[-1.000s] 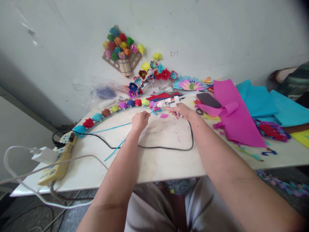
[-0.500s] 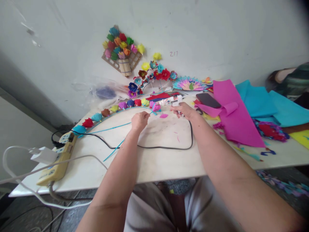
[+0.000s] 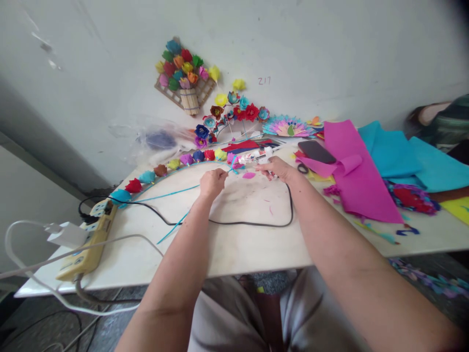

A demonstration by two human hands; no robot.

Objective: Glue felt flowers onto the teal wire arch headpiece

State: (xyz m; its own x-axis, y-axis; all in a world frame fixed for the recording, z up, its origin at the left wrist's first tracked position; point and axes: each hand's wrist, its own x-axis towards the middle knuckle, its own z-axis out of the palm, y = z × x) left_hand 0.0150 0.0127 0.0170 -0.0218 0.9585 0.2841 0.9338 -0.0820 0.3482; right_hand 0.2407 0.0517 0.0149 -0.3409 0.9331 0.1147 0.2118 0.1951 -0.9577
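My left hand [image 3: 213, 183] is closed in a pinch on the thin stem of a pink paper flower [image 3: 233, 159] with turquoise bits at its base. Wrapped around a white glue gun [image 3: 252, 155], my right hand [image 3: 277, 169] keeps the nozzle close by the pink flower; whether they touch I cannot tell. Part of the gun's handle is hidden by the fingers. A loose pink petal [image 3: 249, 175] lies on the table between my hands. Curving off to the left is a row of coloured paper flowers [image 3: 160, 170] along a turquoise stem.
A black cord [image 3: 249, 224] loops across the table [image 3: 234, 252] from a yellow power strip [image 3: 86, 254]. Pink sheets [image 3: 361, 171], turquoise sheets [image 3: 392, 154], a phone [image 3: 316, 152] and scissors [image 3: 303, 168] lie right. Finished flowers [image 3: 220, 112] stand against the wall.
My right hand and the glue gun have shifted slightly, with the nozzle closer to the pink flower's base. My left hand stays almost in place.
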